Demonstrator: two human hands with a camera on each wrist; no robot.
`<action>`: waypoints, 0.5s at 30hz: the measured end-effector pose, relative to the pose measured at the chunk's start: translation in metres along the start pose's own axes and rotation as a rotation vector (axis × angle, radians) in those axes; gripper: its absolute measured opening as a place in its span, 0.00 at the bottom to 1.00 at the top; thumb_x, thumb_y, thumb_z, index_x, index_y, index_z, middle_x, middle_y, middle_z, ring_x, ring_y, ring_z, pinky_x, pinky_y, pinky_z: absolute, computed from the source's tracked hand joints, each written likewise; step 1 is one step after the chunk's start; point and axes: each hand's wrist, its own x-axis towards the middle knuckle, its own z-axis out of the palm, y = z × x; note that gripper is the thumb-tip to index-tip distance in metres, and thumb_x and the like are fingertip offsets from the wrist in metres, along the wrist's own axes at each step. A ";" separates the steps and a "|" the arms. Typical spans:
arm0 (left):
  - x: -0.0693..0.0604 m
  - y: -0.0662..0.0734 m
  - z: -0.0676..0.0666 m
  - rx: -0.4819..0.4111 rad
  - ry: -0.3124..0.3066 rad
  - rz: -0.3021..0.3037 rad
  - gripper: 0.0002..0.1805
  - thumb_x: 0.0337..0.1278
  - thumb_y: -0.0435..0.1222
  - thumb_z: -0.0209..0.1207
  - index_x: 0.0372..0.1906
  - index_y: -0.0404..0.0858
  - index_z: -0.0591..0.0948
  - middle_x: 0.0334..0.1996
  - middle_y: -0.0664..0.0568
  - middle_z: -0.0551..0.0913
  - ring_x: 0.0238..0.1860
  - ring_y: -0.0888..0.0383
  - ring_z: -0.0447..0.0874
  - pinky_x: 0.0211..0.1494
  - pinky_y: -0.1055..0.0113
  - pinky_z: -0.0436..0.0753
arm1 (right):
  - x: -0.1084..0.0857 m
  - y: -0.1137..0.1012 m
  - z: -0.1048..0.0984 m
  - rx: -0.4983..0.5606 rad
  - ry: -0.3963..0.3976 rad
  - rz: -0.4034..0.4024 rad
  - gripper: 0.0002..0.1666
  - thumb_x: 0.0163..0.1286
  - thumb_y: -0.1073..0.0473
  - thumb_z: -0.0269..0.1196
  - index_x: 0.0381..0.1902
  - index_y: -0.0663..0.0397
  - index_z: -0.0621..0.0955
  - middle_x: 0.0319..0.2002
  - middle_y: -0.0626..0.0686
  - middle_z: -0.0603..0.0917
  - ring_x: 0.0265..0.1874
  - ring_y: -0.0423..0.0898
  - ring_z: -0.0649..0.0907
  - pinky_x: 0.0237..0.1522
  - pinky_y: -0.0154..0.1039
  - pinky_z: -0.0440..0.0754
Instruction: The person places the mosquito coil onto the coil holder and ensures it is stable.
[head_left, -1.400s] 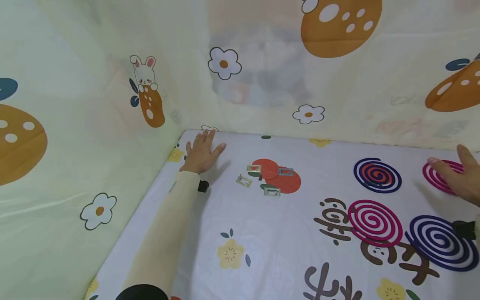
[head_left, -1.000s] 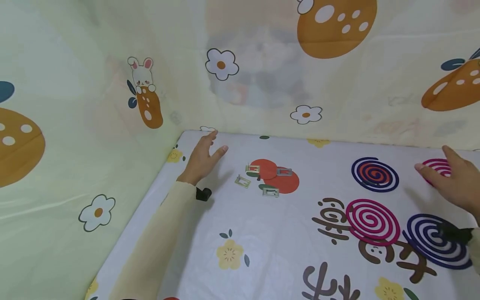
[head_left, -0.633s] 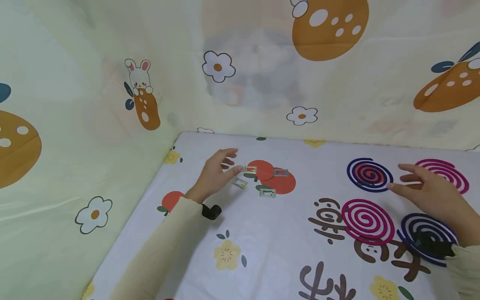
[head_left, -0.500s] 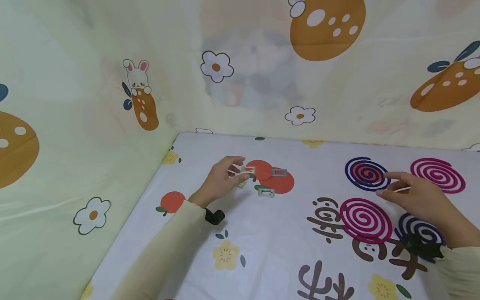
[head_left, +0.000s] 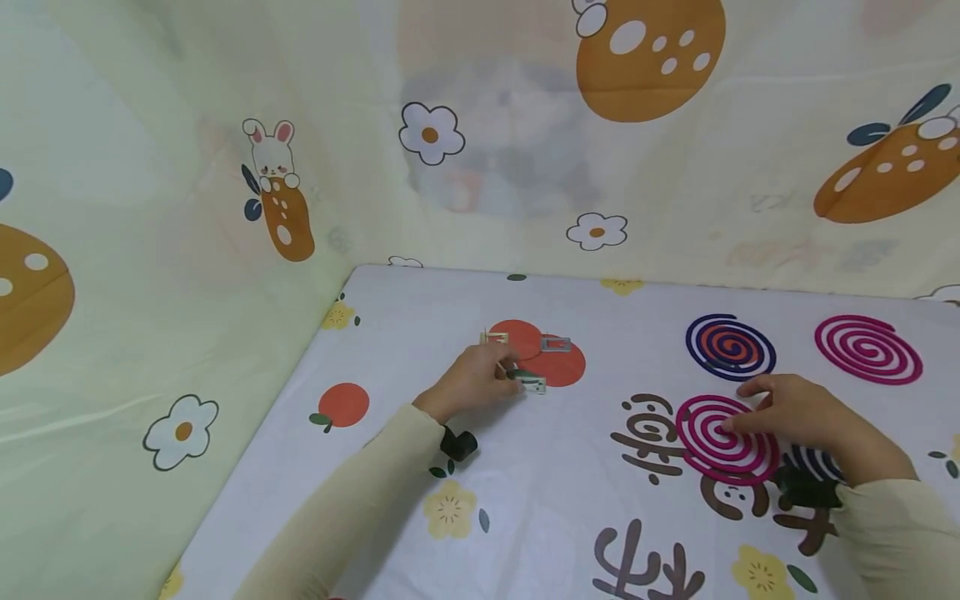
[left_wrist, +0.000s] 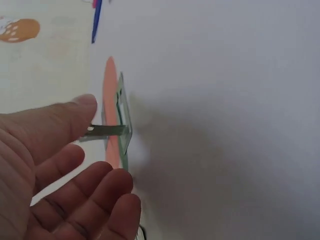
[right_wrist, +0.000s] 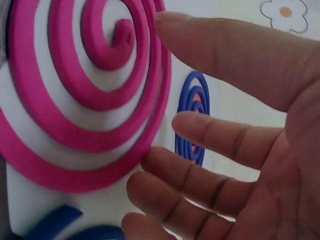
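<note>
My left hand (head_left: 472, 379) is low over the table beside a small metal mosquito coil stand (head_left: 531, 383). In the left wrist view, the thumb lies close to that stand's upright tongue (left_wrist: 107, 130), while the other fingers curve loosely below, apart from it. Two more stands (head_left: 556, 343) (head_left: 495, 337) lie just beyond this hand; a fourth is hidden behind it. My right hand (head_left: 810, 417) hovers over a pink mosquito coil (head_left: 693, 446), thumb and fingers spread apart. In the right wrist view, nothing is between them. A dark blue coil (head_left: 813, 460) is mostly covered by this hand and wrist.
Farther back lie another blue coil (head_left: 692, 348), over a printed orange fruit, and a second pink coil (head_left: 868, 350). The white tablecloth (head_left: 570, 467) carries printed flowers, fruit and lettering. Patterned curtains (head_left: 510, 183) hang at the table's back and left edges.
My left hand has come from the far left corner toward me and right, to the stands. The right hand has moved left and nearer, from the far pink coil to the near one.
</note>
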 end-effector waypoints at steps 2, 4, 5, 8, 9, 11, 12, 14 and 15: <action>0.003 0.001 0.002 0.034 -0.003 0.004 0.16 0.63 0.36 0.71 0.53 0.38 0.85 0.47 0.49 0.88 0.40 0.59 0.84 0.48 0.67 0.83 | 0.001 -0.002 0.002 0.004 -0.006 0.013 0.50 0.58 0.40 0.77 0.58 0.79 0.75 0.41 0.72 0.83 0.36 0.58 0.84 0.38 0.55 0.87; 0.005 0.002 0.004 0.062 -0.001 0.013 0.13 0.62 0.35 0.71 0.50 0.38 0.87 0.44 0.50 0.88 0.37 0.60 0.83 0.47 0.66 0.82 | 0.002 -0.003 0.004 0.005 -0.003 0.027 0.50 0.57 0.41 0.78 0.57 0.79 0.75 0.40 0.72 0.83 0.35 0.57 0.84 0.37 0.54 0.87; 0.006 0.002 0.004 0.075 -0.002 0.015 0.11 0.62 0.35 0.71 0.48 0.38 0.87 0.42 0.52 0.89 0.36 0.60 0.83 0.46 0.67 0.82 | 0.002 -0.004 0.005 0.007 -0.003 0.034 0.49 0.57 0.41 0.78 0.56 0.79 0.75 0.39 0.71 0.84 0.34 0.56 0.84 0.37 0.54 0.87; 0.007 0.002 0.007 0.104 -0.006 0.011 0.07 0.62 0.36 0.72 0.43 0.40 0.88 0.37 0.56 0.88 0.35 0.60 0.82 0.45 0.67 0.81 | 0.002 -0.006 0.008 0.024 -0.006 0.050 0.46 0.57 0.44 0.78 0.55 0.79 0.75 0.37 0.68 0.84 0.32 0.53 0.84 0.35 0.51 0.86; 0.007 0.002 0.008 0.112 -0.006 0.010 0.07 0.62 0.36 0.72 0.42 0.41 0.88 0.36 0.57 0.88 0.36 0.60 0.81 0.45 0.67 0.80 | 0.002 -0.006 0.009 0.032 -0.010 0.057 0.45 0.58 0.44 0.78 0.54 0.79 0.74 0.35 0.66 0.84 0.31 0.52 0.83 0.34 0.50 0.85; 0.007 0.001 0.009 0.128 -0.003 0.010 0.06 0.63 0.37 0.72 0.42 0.41 0.89 0.36 0.57 0.87 0.38 0.61 0.80 0.46 0.67 0.80 | 0.002 -0.008 0.009 0.043 -0.010 0.067 0.42 0.58 0.46 0.78 0.52 0.78 0.75 0.33 0.63 0.83 0.30 0.51 0.82 0.33 0.48 0.84; 0.008 0.001 0.010 0.132 -0.001 0.012 0.07 0.63 0.37 0.72 0.42 0.41 0.89 0.36 0.57 0.87 0.39 0.61 0.80 0.46 0.67 0.80 | 0.002 -0.008 0.009 0.049 -0.010 0.071 0.40 0.59 0.47 0.77 0.50 0.77 0.75 0.32 0.62 0.83 0.29 0.50 0.82 0.33 0.47 0.83; 0.008 0.001 0.011 0.137 0.002 0.019 0.07 0.63 0.37 0.72 0.43 0.40 0.89 0.37 0.56 0.87 0.41 0.60 0.81 0.48 0.67 0.81 | 0.001 -0.009 0.009 0.060 -0.011 0.084 0.36 0.60 0.49 0.77 0.47 0.76 0.77 0.31 0.59 0.83 0.28 0.49 0.82 0.32 0.45 0.82; 0.008 0.001 0.012 0.142 0.001 0.024 0.08 0.63 0.37 0.72 0.43 0.40 0.90 0.38 0.56 0.87 0.42 0.60 0.81 0.49 0.67 0.81 | 0.000 -0.009 0.009 0.068 -0.013 0.090 0.34 0.60 0.49 0.77 0.46 0.75 0.77 0.30 0.58 0.83 0.28 0.49 0.82 0.31 0.44 0.81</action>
